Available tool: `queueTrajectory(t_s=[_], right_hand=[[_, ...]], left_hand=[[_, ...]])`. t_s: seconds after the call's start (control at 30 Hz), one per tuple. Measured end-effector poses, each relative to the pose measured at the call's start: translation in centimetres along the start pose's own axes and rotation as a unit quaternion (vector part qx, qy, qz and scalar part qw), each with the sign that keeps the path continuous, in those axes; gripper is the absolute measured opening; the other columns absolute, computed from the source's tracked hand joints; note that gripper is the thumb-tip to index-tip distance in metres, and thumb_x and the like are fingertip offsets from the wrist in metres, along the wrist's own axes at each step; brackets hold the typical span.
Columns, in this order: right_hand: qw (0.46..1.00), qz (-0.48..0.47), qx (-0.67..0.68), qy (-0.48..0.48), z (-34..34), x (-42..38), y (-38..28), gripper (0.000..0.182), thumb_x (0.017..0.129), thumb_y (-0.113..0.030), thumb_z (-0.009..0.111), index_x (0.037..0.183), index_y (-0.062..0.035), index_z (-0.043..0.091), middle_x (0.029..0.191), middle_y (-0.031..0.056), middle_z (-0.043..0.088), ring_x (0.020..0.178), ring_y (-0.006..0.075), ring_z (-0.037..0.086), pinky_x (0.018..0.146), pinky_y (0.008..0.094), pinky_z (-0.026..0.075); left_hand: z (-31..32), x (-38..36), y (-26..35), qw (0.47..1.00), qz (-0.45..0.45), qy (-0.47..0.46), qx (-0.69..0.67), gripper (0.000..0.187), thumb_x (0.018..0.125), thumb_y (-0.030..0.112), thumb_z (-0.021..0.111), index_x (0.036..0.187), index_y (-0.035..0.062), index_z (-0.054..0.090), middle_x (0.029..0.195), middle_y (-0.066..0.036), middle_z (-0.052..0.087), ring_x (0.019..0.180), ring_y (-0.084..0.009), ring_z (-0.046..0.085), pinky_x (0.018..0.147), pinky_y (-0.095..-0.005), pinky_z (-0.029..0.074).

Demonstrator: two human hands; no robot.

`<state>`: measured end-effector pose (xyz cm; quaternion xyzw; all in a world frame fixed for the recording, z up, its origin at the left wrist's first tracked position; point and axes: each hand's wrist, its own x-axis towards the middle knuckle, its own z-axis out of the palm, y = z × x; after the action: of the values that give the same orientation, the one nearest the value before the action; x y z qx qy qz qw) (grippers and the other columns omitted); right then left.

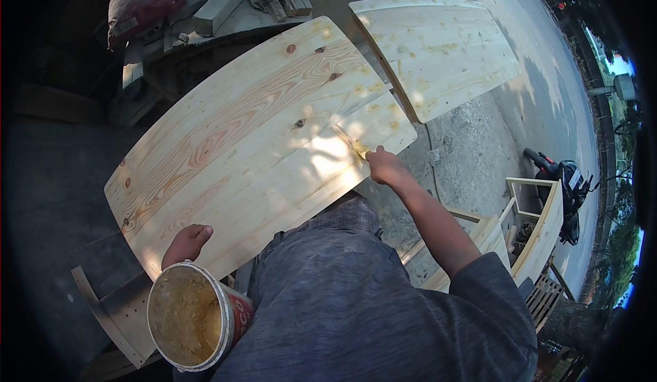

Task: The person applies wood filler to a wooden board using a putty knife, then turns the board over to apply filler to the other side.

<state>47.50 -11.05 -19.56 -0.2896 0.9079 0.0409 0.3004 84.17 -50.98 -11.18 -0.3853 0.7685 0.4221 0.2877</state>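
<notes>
A large pale wooden panel (233, 142) with knots and wavy grain lies in front of me. My right hand (387, 166) is closed around a small putty tool (359, 149), which touches the panel near its right end, where yellowish filler shows. At the panel's lower left edge is my left hand (187, 244), its fingers curled and partly hidden behind a bucket (236, 313). Yellow-brown residue coats the inside of this bucket. What my left hand grips, if anything, is hidden.
A second panel (445, 53) with yellow filler spots lies beyond, at the upper right. Wooden frames (540, 238) and a parked motorcycle (568, 190) are at the right. Wood offcuts (222, 5) and a reddish sack (140, 2) lie at the upper left.
</notes>
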Motion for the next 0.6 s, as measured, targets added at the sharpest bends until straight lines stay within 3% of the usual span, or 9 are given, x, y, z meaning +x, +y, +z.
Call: queueTrajectory(t_s=[0.07, 0.17, 0.3, 0.43, 0.53, 0.6], right_hand=[[0.997, -0.011, -0.037, -0.065, 0.2, -1.4, 0.2, 0.027, 0.088, -0.008, 0.058, 0.112, -0.0005, 0.068, 0.121, 0.0275, 0.060, 0.106, 0.0436, 0.067, 0.093, 0.0485, 0.056], [0.998, 0.001, -0.033, -0.056, -1.0, -1.2, -0.5, 0.029, 0.089, -0.007, 0.056, 0.115, -0.0007, 0.068, 0.124, 0.0277, 0.059, 0.109, 0.0433, 0.066, 0.095, 0.0481, 0.055], [0.997, 0.042, 0.046, 0.052, -2.0, 2.1, -1.2, 0.031, 0.090, -0.008, 0.057, 0.118, -0.0015, 0.069, 0.124, 0.0275, 0.060, 0.115, 0.0426, 0.065, 0.095, 0.0476, 0.056], [0.984, -0.035, -0.117, -0.127, -1.6, 3.2, 0.3, 0.032, 0.091, -0.008, 0.056, 0.119, -0.0035, 0.069, 0.125, 0.0243, 0.061, 0.108, 0.0405, 0.069, 0.091, 0.0467, 0.057], [0.983, -0.058, -0.133, -0.114, -2.5, 3.4, 0.7, 0.032, 0.090, -0.008, 0.058, 0.119, -0.0037, 0.069, 0.125, 0.0226, 0.061, 0.107, 0.0387, 0.069, 0.091, 0.0458, 0.057], [0.999, -0.021, -0.039, -0.030, -3.0, 3.4, -0.7, 0.032, 0.089, -0.009, 0.060, 0.119, -0.0034, 0.069, 0.126, 0.0225, 0.061, 0.111, 0.0377, 0.068, 0.093, 0.0453, 0.057]], left_hand=[[-0.5, -0.3, 0.3, 1.000, 0.000, 0.010, 0.002, 0.050, 0.102, 0.043, 0.061, 0.123, -0.0021, 0.069, 0.116, -0.019, 0.071, 0.113, -0.0299, 0.065, 0.100, -0.0402, 0.047], [-0.4, 0.0, -0.2, 1.000, -0.003, 0.020, -0.002, 0.051, 0.101, 0.043, 0.062, 0.123, -0.0023, 0.069, 0.118, -0.020, 0.070, 0.114, -0.0301, 0.065, 0.100, -0.0404, 0.047], [-0.2, 0.5, 0.1, 1.000, 0.002, 0.009, 0.013, 0.050, 0.102, 0.043, 0.061, 0.122, -0.0022, 0.069, 0.118, -0.020, 0.070, 0.114, -0.0307, 0.065, 0.100, -0.0410, 0.047], [-0.8, 0.2, 0.7, 1.000, 0.007, 0.017, 0.007, 0.049, 0.102, 0.042, 0.061, 0.122, -0.0015, 0.069, 0.119, -0.020, 0.070, 0.114, -0.0313, 0.065, 0.100, -0.0406, 0.048], [-1.1, 0.7, 0.2, 0.999, 0.025, 0.027, 0.017, 0.050, 0.102, 0.043, 0.061, 0.123, -0.0018, 0.069, 0.120, -0.020, 0.070, 0.113, -0.0310, 0.065, 0.099, -0.0402, 0.048], [-0.7, 1.1, -0.4, 0.999, 0.022, 0.026, 0.008, 0.051, 0.101, 0.043, 0.061, 0.123, -0.0022, 0.069, 0.121, -0.020, 0.070, 0.113, -0.0310, 0.066, 0.099, -0.0399, 0.048]])
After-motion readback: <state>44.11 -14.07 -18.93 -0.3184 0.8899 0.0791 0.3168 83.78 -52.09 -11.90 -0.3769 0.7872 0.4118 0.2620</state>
